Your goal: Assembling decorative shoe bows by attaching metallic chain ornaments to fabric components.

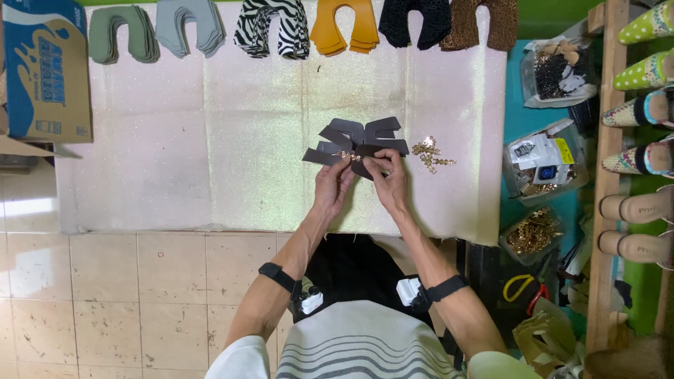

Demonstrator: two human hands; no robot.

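I see the glittery white desk [210, 140] carrying the stack of black cut-outs [361, 137], just past my fingertips. My left hand [333, 186] and right hand [390, 182] meet, fingers clamped on a small gold chain [349, 156], its length lying left-right; neither hand is nearer

In front of you lies a pale, glittery work mat [210, 140] on a tiled floor [105, 302]. Along its far edge sit stacks of cut shoe-upper pieces: sage green [123, 31], grey-blue [189, 24], zebra striped [274, 27], mustard [345, 27], black [415, 21] and brown spotted [484, 22]. A blue and tan cardboard box [45, 70] stands at your far left. To your right, clear bags of fittings [544, 165] rest beside a wooden rack of shoes [635, 161], with yellow-handled scissors [519, 286] nearer you.
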